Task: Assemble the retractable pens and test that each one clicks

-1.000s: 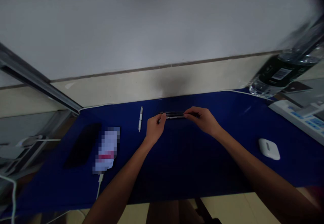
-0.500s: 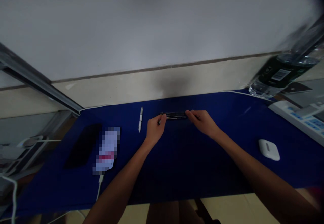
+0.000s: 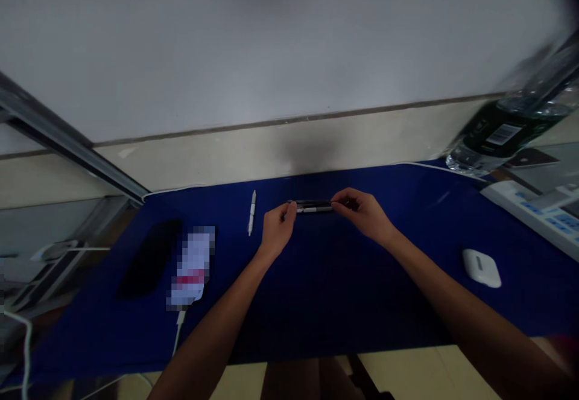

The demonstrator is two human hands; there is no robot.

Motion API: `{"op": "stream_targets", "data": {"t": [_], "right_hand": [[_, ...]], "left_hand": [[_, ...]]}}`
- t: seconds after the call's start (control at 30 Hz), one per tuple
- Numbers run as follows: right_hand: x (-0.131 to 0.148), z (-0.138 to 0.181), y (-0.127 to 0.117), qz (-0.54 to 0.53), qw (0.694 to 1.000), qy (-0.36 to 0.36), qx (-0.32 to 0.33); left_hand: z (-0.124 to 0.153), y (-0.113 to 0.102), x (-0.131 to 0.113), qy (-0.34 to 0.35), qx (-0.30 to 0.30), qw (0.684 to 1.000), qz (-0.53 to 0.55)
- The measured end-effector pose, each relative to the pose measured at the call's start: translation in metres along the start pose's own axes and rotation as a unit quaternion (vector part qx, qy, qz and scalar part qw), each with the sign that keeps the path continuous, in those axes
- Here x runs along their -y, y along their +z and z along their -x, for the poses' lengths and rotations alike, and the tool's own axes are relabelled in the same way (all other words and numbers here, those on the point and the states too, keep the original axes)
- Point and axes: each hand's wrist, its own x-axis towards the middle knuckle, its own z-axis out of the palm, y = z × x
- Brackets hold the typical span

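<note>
A slim black pen with silver trim [image 3: 314, 206] lies level across the middle of the blue desk mat [image 3: 362, 291]. My left hand [image 3: 278, 228] pinches its left end. My right hand [image 3: 364, 215] holds its right end between fingertips and thumb. Both hands rest close to the far part of the mat. To the left of my left hand lies a white pen [image 3: 251, 213], not touched. Whether the black pen touches the mat is hard to tell.
A black phone [image 3: 149, 259] and a blurred white-and-red item [image 3: 192, 265] with a white cable lie on the mat's left. A white earbud case [image 3: 481, 268] sits right. A water bottle [image 3: 502, 134] and white keypad device [image 3: 538, 210] stand far right, near a wall.
My right fingers have closed back around the pen's right end after loosening slightly. The pen and my left hand stay almost in the same place.
</note>
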Motion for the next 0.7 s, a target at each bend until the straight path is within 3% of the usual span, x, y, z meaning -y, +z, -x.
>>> {"op": "stream_targets", "data": {"t": [0.37,0.7], "right_hand": [[0.0089,0.0034,-0.0036,0.068,0.996,0.034,0.036],[0.0014,-0.0001,-0.0003,0.035,0.999,0.004,0.006]], "left_hand": [[0.0004,-0.0001,-0.001,0.005,0.007,1.0,-0.005],[0.0007,-0.0005,-0.0019,-0.004,0.003,1.0,0.011]]}}
